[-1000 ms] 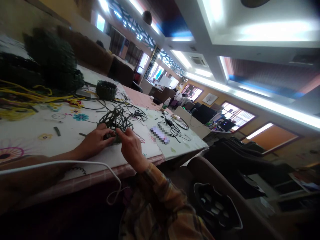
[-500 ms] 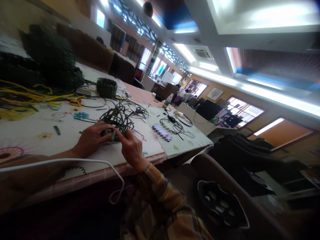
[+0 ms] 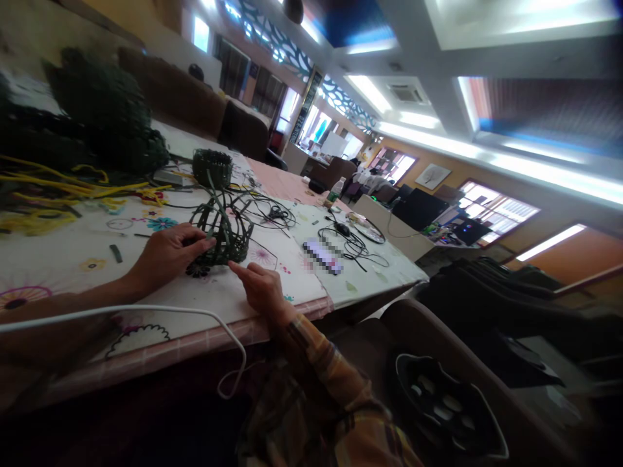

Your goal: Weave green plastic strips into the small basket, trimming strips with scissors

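A dark green open-weave basket (image 3: 226, 237), its loose strips crossing at the top, stands on the flowered tablecloth. My left hand (image 3: 168, 250) grips its left side, thumb on the outside and fingers partly hidden behind the strips. At the basket's lower front edge, my right hand (image 3: 263, 288) has its index finger stretched out with the tip at or very near the weave. Its other fingers are bent, and I see nothing in them. Behind stands a smaller dark green woven basket (image 3: 213, 167).
Yellow strips (image 3: 63, 191) and a dark green heap (image 3: 107, 123) lie to the left. Coiled dark strips (image 3: 277, 214), a blurred-out phone-like object (image 3: 322, 255) and a bottle (image 3: 335, 189) are farther right. A white cable (image 3: 160, 310) crosses before my left forearm.
The basket now stands more upright, with its side facing me. My right hand has moved from pinching beside the left hand to pointing at the lower edge. The view has shifted slightly.
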